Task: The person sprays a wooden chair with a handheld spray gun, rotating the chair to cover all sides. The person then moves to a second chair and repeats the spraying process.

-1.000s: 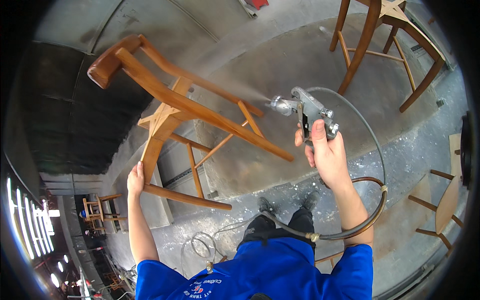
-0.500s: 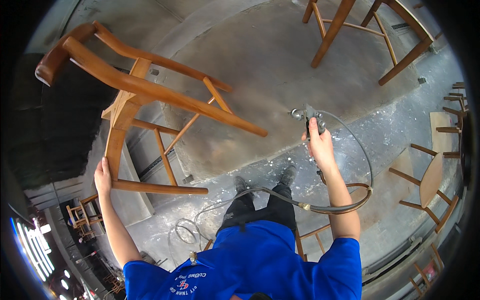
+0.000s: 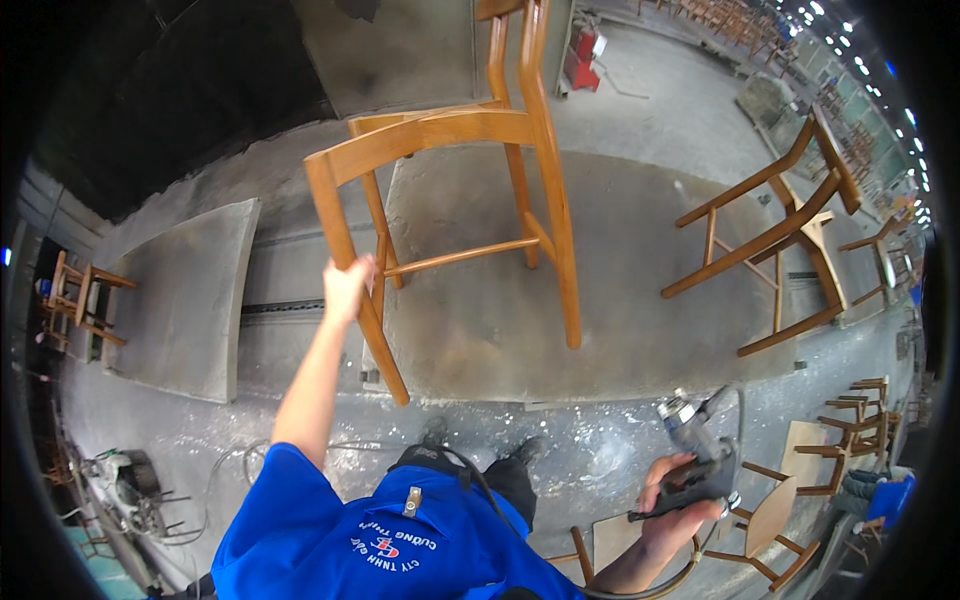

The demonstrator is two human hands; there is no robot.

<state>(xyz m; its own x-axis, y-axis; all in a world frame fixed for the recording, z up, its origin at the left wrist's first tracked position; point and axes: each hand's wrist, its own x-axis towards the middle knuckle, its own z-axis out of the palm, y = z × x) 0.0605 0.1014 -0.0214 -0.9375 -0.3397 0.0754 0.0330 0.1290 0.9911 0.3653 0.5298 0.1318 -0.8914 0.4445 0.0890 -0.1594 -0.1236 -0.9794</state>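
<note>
My left hand [image 3: 349, 287] is closed round a front leg of a brown wooden chair frame [image 3: 450, 130]. The chair has no seat panel and stands roughly upright in front of me, its backrest at the far side and cut off by the upper rim. At the lower right, my right hand [image 3: 680, 510] grips a metal spray gun [image 3: 688, 432] by its dark handle, apart from the chair. A hose [image 3: 741, 440] loops from the gun past my forearm.
A second chair frame [image 3: 770, 235] lies tipped over at the right on a grey slab [image 3: 470, 350]. Further chairs stand at lower right, near a round-backed chair [image 3: 768, 515] and a person in blue [image 3: 890, 497]. A machine [image 3: 125, 490] sits at lower left.
The chair has turned from lying tilted to upright, and my left hand now grips its leg. My right hand has come down nearer me with the spray gun. The view has turned.
</note>
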